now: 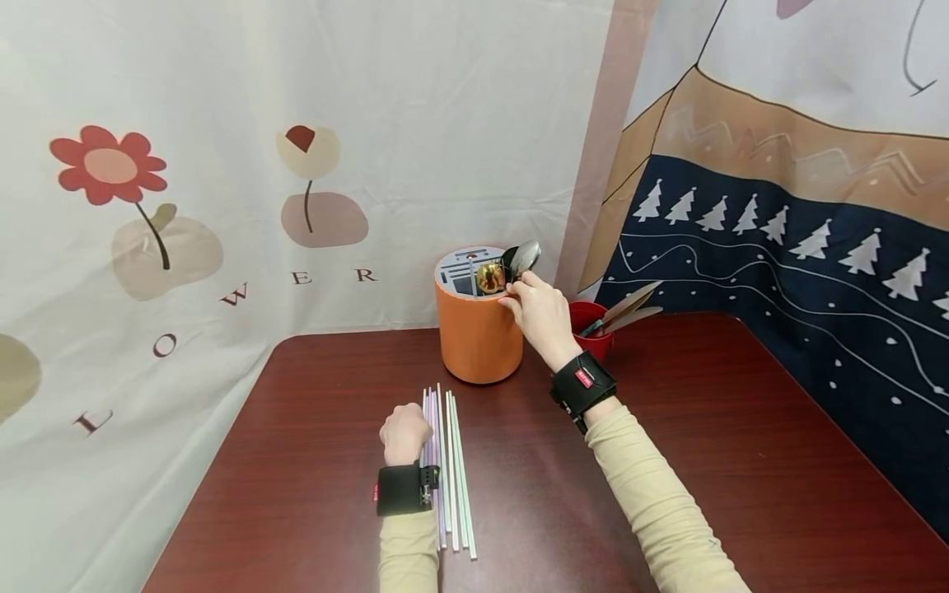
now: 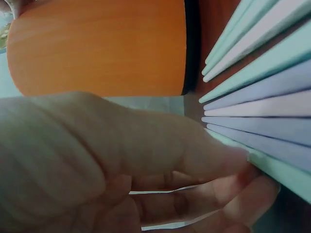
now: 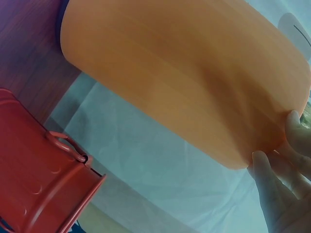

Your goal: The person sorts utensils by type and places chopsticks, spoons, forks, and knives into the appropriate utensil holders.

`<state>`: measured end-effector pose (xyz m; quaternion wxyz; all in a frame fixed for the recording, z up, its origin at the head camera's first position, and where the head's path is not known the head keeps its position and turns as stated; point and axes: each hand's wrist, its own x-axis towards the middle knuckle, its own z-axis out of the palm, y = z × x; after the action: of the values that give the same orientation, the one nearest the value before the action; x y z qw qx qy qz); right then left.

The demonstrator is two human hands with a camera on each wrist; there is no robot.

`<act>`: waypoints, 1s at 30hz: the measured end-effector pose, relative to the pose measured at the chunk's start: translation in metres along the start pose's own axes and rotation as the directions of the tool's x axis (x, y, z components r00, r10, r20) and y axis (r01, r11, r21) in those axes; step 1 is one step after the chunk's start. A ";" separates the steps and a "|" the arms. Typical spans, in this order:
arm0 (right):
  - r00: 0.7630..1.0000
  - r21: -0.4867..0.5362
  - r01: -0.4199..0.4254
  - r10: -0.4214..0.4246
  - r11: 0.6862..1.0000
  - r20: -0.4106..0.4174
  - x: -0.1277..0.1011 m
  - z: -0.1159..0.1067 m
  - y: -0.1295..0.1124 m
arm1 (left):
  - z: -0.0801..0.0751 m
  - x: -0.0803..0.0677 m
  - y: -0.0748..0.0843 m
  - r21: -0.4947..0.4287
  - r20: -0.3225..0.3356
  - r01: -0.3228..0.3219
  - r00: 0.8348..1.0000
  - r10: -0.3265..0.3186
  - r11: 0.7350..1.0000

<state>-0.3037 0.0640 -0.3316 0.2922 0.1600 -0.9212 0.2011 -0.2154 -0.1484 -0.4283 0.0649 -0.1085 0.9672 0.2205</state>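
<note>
My left hand (image 1: 405, 432) is beside a row of pastel chopsticks (image 1: 454, 469) lying on the table. In the left wrist view, its thumb and fingers pinch the end of a pale green chopstick (image 2: 286, 179) at the row's edge. An orange utensil holder (image 1: 480, 339) with a slotted top stands upright behind the row. My right hand (image 1: 544, 317) grips its rim on the right side, fingertips at the edge. From the top, close to those fingers, stick out a silver spoon (image 1: 526, 257) and a shiny gold utensil head (image 1: 490, 278). The fingers partly hide the spoon.
Right of the holder, behind my right wrist, stands a small red bucket (image 1: 582, 315) with long flat-bladed utensils (image 1: 630, 311) leaning out of it. The dark red table (image 1: 326, 494) backs onto a printed curtain (image 1: 415, 165).
</note>
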 end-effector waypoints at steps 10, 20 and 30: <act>1.000 -0.004 0.003 -0.003 1.000 -0.004 0.000 0.001 0.001 | -0.001 0.001 0.002 0.013 0.075 0.095 0.993 -0.095 0.995; 1.000 -0.001 0.006 -0.006 1.000 0.000 0.000 0.000 0.001 | 0.001 -0.001 0.001 0.059 0.092 0.147 0.984 -0.152 0.987; 1.000 0.008 0.015 -0.015 1.000 0.001 -0.001 -0.002 0.003 | -0.007 -0.005 0.005 0.043 0.047 0.115 0.992 -0.117 0.992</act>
<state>-0.3032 0.0677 -0.3320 0.2926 0.1683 -0.9192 0.2027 -0.2118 -0.1459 -0.4194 0.1038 -0.1576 0.9615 0.1997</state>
